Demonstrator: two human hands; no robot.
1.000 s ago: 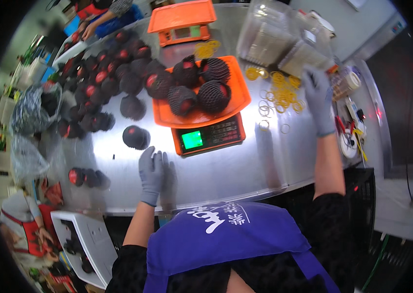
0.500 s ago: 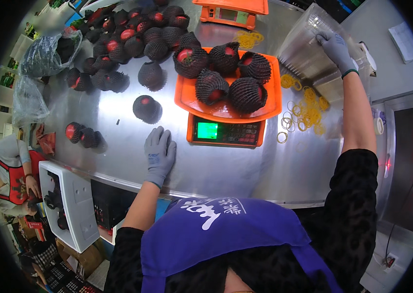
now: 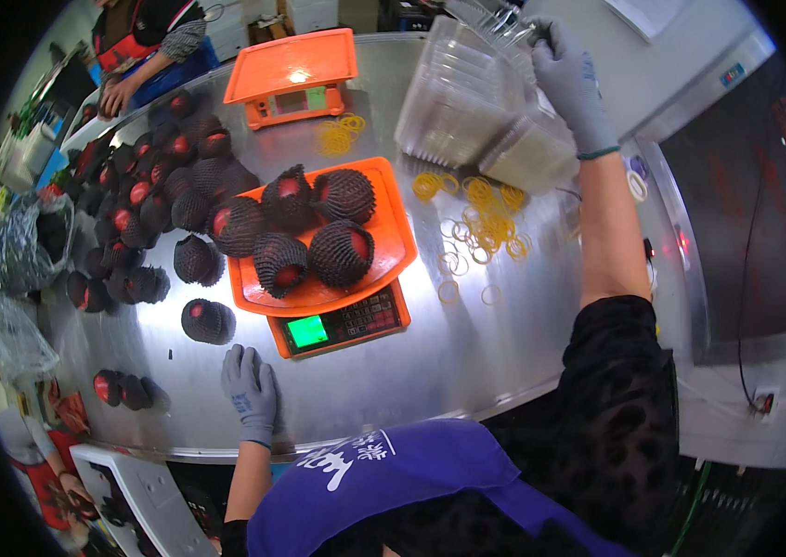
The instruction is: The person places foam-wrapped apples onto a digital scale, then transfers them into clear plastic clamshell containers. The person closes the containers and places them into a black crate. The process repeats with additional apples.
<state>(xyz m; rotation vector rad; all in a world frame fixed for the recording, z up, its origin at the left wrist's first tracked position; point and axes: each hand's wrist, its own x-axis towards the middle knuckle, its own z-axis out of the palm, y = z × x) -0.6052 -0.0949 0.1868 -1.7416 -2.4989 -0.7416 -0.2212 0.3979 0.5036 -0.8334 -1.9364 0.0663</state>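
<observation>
My left hand [image 3: 250,395], in a grey glove, lies flat on the metal table with fingers stretched out, near a single red fruit in a black foam net [image 3: 201,320]. At the far right, my gloved right hand [image 3: 567,84] has its fingers curled on the edge of a clear plastic container [image 3: 495,26], above a stack of clear plastic containers [image 3: 458,93]. Between my hands stands a scale [image 3: 346,325] with a green lit display. Its orange tray [image 3: 383,223] carries several red fruits in black foam nets [image 3: 342,252].
Yellow rubber bands [image 3: 486,218] lie scattered right of the scale. A second orange scale [image 3: 291,74] stands at the back. Many netted fruits [image 3: 147,195] are heaped at the left beside a plastic bag [image 3: 31,241]. Another person's hands [image 3: 114,96] are at the far left edge.
My view has turned rightward. The right hand's fingers, earlier on the container stack, now hold a container's edge at the stack's far end. My left hand stays flat on the table.
</observation>
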